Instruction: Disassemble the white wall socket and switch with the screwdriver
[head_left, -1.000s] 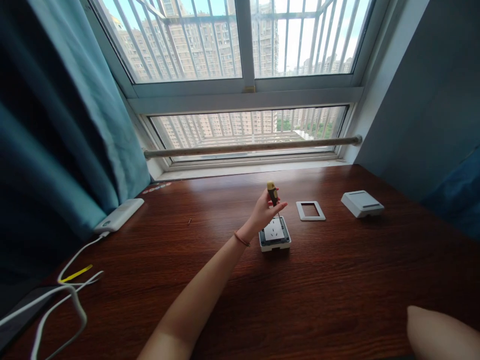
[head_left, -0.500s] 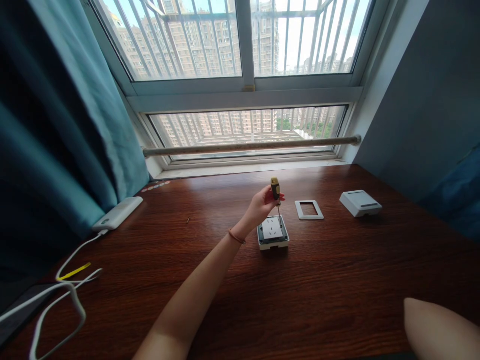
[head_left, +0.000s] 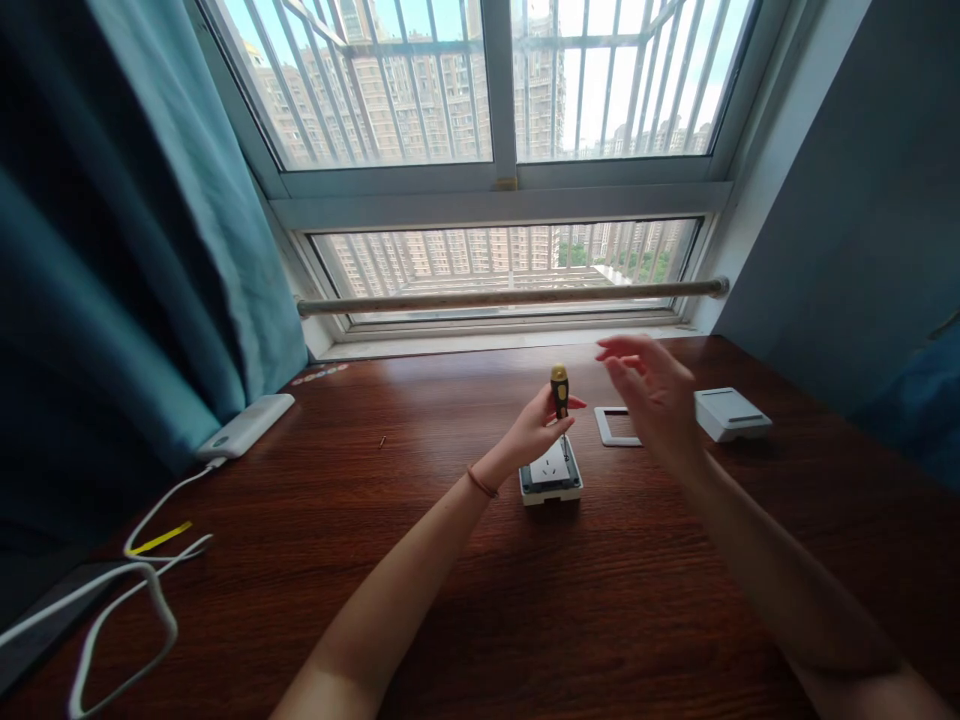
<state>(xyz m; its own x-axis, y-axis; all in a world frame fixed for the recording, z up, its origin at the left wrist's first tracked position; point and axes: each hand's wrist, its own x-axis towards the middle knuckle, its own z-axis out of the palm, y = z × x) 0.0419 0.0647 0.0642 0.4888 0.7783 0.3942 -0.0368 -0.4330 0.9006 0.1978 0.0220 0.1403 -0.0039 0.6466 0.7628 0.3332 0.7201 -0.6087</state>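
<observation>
The right hand [head_left: 652,395] has risen, fingers spread, while the left hand [head_left: 536,430] pinches the upright yellow-black screwdriver [head_left: 559,392].

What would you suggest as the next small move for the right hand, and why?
Probably lower the right hand onto the socket to steady it. The left hand holds the screwdriver upright with its tip on the socket's face, while the right hand hovers open above the white frame, touching nothing, and nothing else holds the socket on the table.
</observation>
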